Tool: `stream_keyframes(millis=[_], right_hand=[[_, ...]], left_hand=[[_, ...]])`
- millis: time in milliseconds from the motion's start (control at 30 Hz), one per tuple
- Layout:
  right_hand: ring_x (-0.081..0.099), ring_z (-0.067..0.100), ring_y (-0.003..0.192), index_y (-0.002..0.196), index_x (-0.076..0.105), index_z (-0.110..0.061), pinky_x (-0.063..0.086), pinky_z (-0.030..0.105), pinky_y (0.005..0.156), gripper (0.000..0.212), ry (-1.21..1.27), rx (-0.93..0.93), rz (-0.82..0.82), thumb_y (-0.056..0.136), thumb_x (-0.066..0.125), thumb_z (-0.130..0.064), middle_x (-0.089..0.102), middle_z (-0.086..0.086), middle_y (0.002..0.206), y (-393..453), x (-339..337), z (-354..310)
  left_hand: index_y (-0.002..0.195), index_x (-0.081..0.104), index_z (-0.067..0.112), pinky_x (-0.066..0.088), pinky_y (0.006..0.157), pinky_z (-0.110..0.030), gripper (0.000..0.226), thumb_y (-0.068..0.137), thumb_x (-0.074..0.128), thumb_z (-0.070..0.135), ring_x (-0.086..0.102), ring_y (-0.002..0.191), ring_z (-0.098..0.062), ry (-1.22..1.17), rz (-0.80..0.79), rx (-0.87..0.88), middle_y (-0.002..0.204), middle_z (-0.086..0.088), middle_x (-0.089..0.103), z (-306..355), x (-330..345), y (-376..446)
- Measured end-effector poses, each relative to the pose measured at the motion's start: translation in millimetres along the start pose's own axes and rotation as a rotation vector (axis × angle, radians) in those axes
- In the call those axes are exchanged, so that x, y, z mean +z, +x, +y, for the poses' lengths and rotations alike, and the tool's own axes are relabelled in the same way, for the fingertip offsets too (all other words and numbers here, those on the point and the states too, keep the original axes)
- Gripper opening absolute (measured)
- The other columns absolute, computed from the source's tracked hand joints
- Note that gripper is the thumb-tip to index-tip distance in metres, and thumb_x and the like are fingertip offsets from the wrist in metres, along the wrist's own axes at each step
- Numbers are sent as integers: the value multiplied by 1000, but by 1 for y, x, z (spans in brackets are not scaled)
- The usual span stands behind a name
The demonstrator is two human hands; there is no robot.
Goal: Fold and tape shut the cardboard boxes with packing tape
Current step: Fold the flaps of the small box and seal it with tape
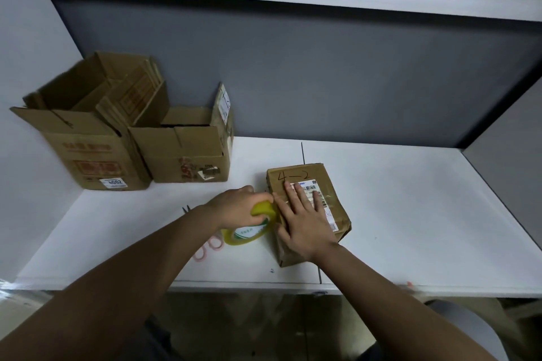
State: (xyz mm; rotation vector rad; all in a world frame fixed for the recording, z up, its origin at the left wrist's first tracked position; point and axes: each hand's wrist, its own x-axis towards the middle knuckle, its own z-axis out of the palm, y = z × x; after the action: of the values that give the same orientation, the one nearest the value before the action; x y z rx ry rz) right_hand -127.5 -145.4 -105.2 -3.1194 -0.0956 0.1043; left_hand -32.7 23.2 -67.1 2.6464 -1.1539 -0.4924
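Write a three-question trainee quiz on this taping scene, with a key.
1. True or false: the right hand lies flat on the small box.
2. What does the left hand grip? A) scissors B) tape roll C) a label
3. Fill in: the two boxes at the back left, the large box and the medium box, have their top flaps ____.

Key: 1 true; 2 B; 3 open.

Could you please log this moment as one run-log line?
left hand: grips tape | right hand: flat on box
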Motion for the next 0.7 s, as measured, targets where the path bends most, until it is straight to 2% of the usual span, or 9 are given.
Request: stream_keyframes(millis=[67, 133, 200, 267, 300, 400, 533, 700], right_hand=[[-18, 27, 147, 154, -2, -29, -10, 52, 117, 86, -1, 0, -13, 74, -15, -60, -17, 5, 160, -1, -3, -2], [-17, 22, 148, 154, 2, -30, -10, 50, 117, 89, 88, 9, -49, 73, -11, -63, -14, 2, 161, 0, -8, -5], [-6, 16, 149, 153, 19, -27, -6, 45, 119, 80, 272, 135, -8, 83, 5, -65, 3, 0, 163, 3, -17, -6], [4, 19, 148, 147, 30, -22, 3, 48, 118, 66, 330, 351, 104, 93, 29, -60, 19, 1, 159, 12, -23, -4], [2, 26, 148, 148, 27, -21, 4, 54, 116, 70, 302, 442, 105, 92, 36, -62, 16, 2, 159, 16, -26, -3], [-12, 43, 145, 154, 3, -24, 2, 69, 110, 97, 252, 546, -108, 81, 39, -76, -7, 5, 162, 25, -31, -2], [-16, 47, 142, 154, -6, -27, 4, 73, 107, 103, 214, 578, -164, 78, 38, -80, -19, 7, 160, 30, -33, -4], [-16, 50, 141, 153, -11, -27, 8, 73, 107, 107, 207, 628, -250, 77, 41, -81, -24, 10, 158, 41, -40, -4]], left_hand=[[132, 41, 42, 49, 82, -34, 46, 89, 54, 47, 57, 100, -26, -12, 5, 0, 111, -5, 51, 0, 1, -1], [133, 39, 40, 49, 82, -34, 47, 89, 55, 47, 57, 102, -28, -15, 14, -2, 115, -6, 52, -2, 3, -3], [135, 33, 32, 49, 76, -34, 54, 89, 57, 46, 59, 100, -27, -19, 46, -22, 123, -8, 52, -2, 7, -6], [133, 28, 22, 49, 69, -34, 59, 88, 60, 45, 61, 92, -27, -21, 86, -49, 123, -9, 56, -1, 10, -9], [130, 28, 20, 48, 66, -33, 58, 88, 61, 43, 61, 87, -27, -6, 99, -53, 118, -10, 58, 0, 10, -10], [122, 31, 17, 45, 61, -33, 53, 86, 63, 40, 60, 80, -27, 24, 114, -44, 107, -10, 59, 1, 9, -10], [122, 33, 18, 50, 68, -37, 53, 85, 65, 38, 59, 88, -28, -50, 143, -20, 117, -7, 52, -3, 13, -7], [133, 33, 29, 53, 81, -40, 60, 84, 67, 35, 56, 103, -26, -199, 240, -29, 126, -4, 47, -21, 32, -15]])
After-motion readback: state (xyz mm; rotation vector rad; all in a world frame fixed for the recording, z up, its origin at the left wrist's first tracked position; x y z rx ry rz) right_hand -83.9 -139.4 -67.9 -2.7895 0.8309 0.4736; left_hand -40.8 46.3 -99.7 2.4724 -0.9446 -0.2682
